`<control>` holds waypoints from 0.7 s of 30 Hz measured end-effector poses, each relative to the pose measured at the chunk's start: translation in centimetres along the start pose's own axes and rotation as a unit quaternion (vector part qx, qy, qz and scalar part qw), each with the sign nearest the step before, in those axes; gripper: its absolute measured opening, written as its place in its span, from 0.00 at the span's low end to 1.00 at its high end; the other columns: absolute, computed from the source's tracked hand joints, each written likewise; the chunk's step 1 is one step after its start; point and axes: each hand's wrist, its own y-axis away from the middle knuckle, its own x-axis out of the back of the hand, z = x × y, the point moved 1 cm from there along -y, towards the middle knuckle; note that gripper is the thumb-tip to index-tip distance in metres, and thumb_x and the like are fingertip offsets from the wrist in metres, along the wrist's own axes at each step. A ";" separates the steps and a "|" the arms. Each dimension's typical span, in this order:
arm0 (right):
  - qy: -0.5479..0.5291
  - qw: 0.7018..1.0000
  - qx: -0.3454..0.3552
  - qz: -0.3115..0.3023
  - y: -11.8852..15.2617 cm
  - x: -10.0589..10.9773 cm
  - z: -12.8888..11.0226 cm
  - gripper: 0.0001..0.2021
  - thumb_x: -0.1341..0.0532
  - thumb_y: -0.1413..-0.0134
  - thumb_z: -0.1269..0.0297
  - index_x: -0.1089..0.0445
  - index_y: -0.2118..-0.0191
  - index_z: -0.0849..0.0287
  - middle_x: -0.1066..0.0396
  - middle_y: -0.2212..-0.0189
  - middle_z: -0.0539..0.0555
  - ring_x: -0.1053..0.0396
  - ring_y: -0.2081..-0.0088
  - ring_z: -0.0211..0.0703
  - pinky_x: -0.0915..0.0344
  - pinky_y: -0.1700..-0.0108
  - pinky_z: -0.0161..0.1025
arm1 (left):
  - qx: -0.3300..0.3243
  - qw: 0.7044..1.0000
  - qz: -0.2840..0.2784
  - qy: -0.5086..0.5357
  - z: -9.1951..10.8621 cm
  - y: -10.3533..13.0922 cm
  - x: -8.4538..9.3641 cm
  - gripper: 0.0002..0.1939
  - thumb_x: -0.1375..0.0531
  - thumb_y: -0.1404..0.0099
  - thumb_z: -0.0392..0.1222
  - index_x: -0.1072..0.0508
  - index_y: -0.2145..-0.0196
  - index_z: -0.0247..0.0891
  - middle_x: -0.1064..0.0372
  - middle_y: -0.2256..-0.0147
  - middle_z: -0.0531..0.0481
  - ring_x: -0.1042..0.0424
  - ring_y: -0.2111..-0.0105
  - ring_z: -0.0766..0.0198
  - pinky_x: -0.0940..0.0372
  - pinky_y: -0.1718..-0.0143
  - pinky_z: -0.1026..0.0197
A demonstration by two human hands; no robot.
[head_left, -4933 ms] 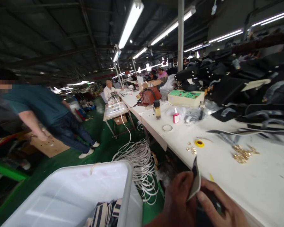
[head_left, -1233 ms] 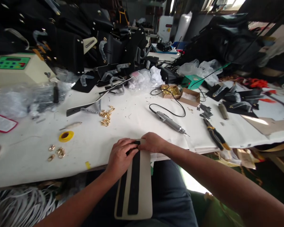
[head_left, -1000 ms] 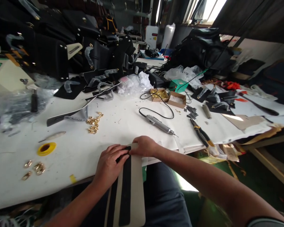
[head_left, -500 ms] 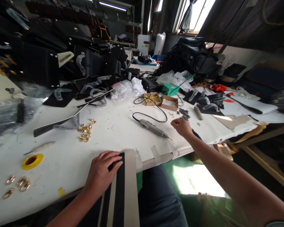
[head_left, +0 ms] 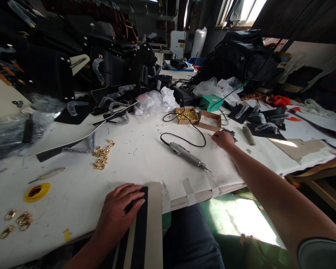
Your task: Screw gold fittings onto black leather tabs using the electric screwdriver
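Note:
My left hand [head_left: 119, 211] lies over black straps [head_left: 140, 228] on a beige board [head_left: 154, 224] at the near table edge. Its fingers stretch out, with fingertips and thumb resting on the rightmost strap. Out to the right, my right hand [head_left: 223, 139] is down at the tabletop with its fingertips pinched together, near scattered tiny bits. Whatever is between those fingers is too small to make out. Dark flat pieces [head_left: 230, 133] lie just behind it. A grey electric screwdriver [head_left: 187, 155] rests between my hands, its bit pointing right and toward me.
Cardboard boxes hold small gold parts [head_left: 186, 114] and pale parts [head_left: 209, 120]. Gold clasps [head_left: 101, 157], yellow tape [head_left: 37, 192] and gold hooks [head_left: 24, 220] lie left. A grey cylinder [head_left: 249, 136] lies right. Black bags [head_left: 44, 67] pile up behind; the cord [head_left: 184, 135] loops across.
My right hand has reached a little farther forward, toward the boxes, and is now down at the small bits. My left hand stays on the straps. The view has shifted slightly.

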 end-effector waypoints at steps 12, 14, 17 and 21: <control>-0.002 0.998 0.058 -0.035 1.5 0.9 -0.6 0.11 0.39 0.39 0.65 0.20 0.60 0.61 0.20 0.57 0.66 0.26 0.58 0.53 0.37 0.62 0.41 | 0.004 1.000 -0.003 0.005 0.1 0.0 0.1 0.08 0.36 0.27 0.49 0.17 0.56 0.50 0.18 0.50 0.52 0.25 0.46 0.51 0.32 0.45 0.45; -0.031 0.996 0.062 -0.055 2.7 1.2 -0.6 0.11 0.39 0.39 0.63 0.19 0.60 0.61 0.20 0.61 0.62 0.26 0.62 0.50 0.37 0.64 0.39 | 0.004 1.000 -0.003 0.008 0.2 0.0 0.1 0.08 0.37 0.27 0.49 0.17 0.55 0.50 0.18 0.50 0.51 0.25 0.46 0.51 0.32 0.45 0.46; -0.085 0.989 0.071 -0.095 5.3 1.2 -0.1 0.12 0.39 0.39 0.59 0.19 0.59 0.58 0.21 0.71 0.55 0.28 0.70 0.43 0.38 0.69 0.36 | 0.005 1.000 0.000 0.006 0.3 0.0 0.1 0.08 0.37 0.27 0.49 0.17 0.55 0.49 0.18 0.50 0.51 0.25 0.46 0.51 0.32 0.46 0.46; -0.138 0.979 0.079 -0.126 9.3 0.6 0.9 0.12 0.37 0.42 0.57 0.18 0.62 0.57 0.22 0.74 0.51 0.28 0.72 0.40 0.37 0.70 0.34 | 0.001 1.000 0.003 0.004 0.5 -0.3 0.2 0.08 0.37 0.27 0.48 0.17 0.56 0.49 0.18 0.50 0.52 0.24 0.47 0.51 0.32 0.46 0.47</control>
